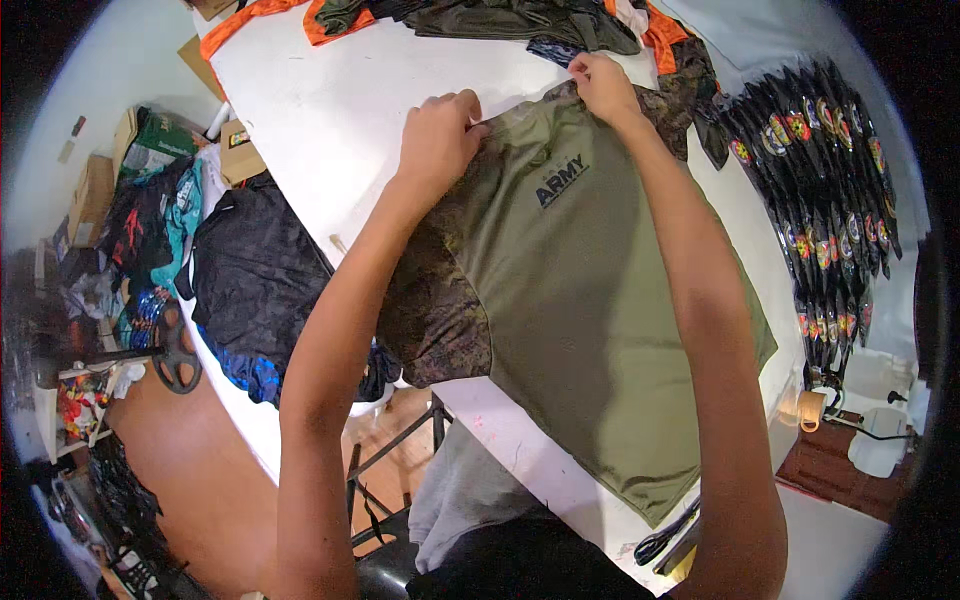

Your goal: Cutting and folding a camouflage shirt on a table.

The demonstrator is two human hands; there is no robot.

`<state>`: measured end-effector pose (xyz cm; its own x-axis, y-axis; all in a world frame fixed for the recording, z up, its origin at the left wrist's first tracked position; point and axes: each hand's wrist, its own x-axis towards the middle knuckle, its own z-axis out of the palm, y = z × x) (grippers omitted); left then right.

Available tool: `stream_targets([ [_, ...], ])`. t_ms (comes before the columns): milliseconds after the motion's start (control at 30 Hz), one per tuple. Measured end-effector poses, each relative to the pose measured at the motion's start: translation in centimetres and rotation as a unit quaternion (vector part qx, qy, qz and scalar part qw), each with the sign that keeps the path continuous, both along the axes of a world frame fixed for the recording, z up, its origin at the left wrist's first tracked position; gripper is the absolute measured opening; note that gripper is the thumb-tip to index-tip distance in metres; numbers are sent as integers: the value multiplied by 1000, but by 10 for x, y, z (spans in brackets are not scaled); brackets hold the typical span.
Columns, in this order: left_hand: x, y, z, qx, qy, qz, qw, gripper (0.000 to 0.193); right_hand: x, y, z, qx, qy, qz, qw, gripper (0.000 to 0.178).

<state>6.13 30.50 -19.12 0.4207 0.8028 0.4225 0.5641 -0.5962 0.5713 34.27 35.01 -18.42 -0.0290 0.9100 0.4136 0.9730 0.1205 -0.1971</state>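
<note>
An olive green shirt (pixel 600 300) with camouflage sleeves lies spread over the white table, dark print on its chest. My left hand (pixel 440 140) is closed at its upper edge, by the shoulder seam of the left camouflage sleeve (pixel 435 310). Thumb and fingers of my right hand (pixel 605 88) pinch the fabric farther along that edge, near the other shoulder. Both arms reach over the shirt, and my right forearm hides part of its right side. The hem hangs toward the table's near edge.
More dark and orange garments (pixel 500 22) are heaped at the table's far end. A black garment pile (pixel 255 250) sits at the left. Rows of black packaged items (pixel 815 170) hang at the right. A tape roll (pixel 810 408) and scissors (pixel 655 545) lie near the right side.
</note>
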Motion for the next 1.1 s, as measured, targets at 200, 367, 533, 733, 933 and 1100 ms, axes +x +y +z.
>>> stream_targets([
  [200, 2, -10, -1, 141, 38, 15, 989, 29, -47, -45, -1, 92, 169, 49, 980, 23],
  [367, 27, -1, -23, 62, 92, -132, 985, 44, -61, -124, -26, 33, 14, -1, 999, 56],
  [533, 21, -4, -39, 151, 129, -80, 977, 45, -11, -202, -19, -92, -43, -74, 992, 74],
  [733, 66, 20, -1, -72, 82, -49, 993, 34, 34, -250, -16, -111, -37, -148, 982, 74],
  [933, 108, 64, 5, -179, 224, -61, 956, 45, 12, -237, -23, -92, -9, -140, 986, 73],
  [1100, 117, 67, 27, -358, 226, -81, 902, 35, 23, -242, -26, -52, -12, -127, 990, 70],
])
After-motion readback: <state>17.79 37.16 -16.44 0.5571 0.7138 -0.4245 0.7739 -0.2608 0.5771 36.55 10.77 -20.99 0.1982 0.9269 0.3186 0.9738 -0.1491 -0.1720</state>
